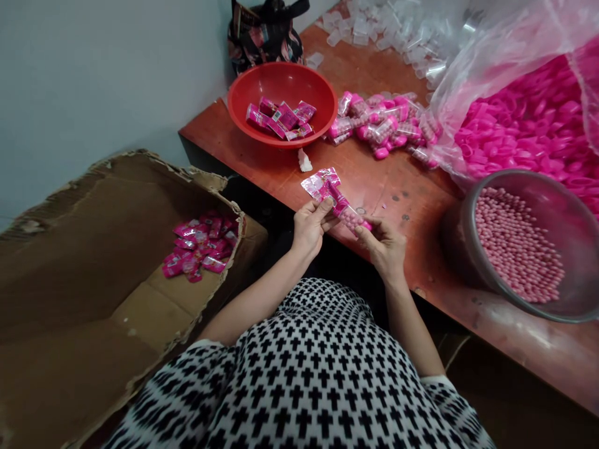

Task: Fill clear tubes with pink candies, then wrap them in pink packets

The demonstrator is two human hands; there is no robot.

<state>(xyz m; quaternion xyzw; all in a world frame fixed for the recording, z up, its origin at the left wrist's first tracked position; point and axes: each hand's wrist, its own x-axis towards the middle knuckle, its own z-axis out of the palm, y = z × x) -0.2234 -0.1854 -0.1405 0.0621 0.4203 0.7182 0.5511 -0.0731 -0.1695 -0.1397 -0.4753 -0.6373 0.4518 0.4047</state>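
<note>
At the table's near edge, my left hand [309, 229] is closed, pinching a pink printed wrapper [340, 201] between thumb and fingers. My right hand [387, 245] is closed on the pink-capped end of a small clear tube [350, 218] filled with pink balls. The tube's far end meets the wrapper; how deep it sits inside I cannot tell. Just beyond my left hand lie shiny pink-and-white wrappers [314, 184] on the table. A red bowl [236, 118] farther back holds several pink packets [284, 117].
Filled tubes [384, 121] lie heaped beside the red bowl. A grey bucket [461, 234] of pink balls stands right, before a plastic bag [486, 68] of pink caps. Clear empty tubes [397, 25] lie at the back. Left, a cardboard box [75, 249] contains pink packets [201, 244].
</note>
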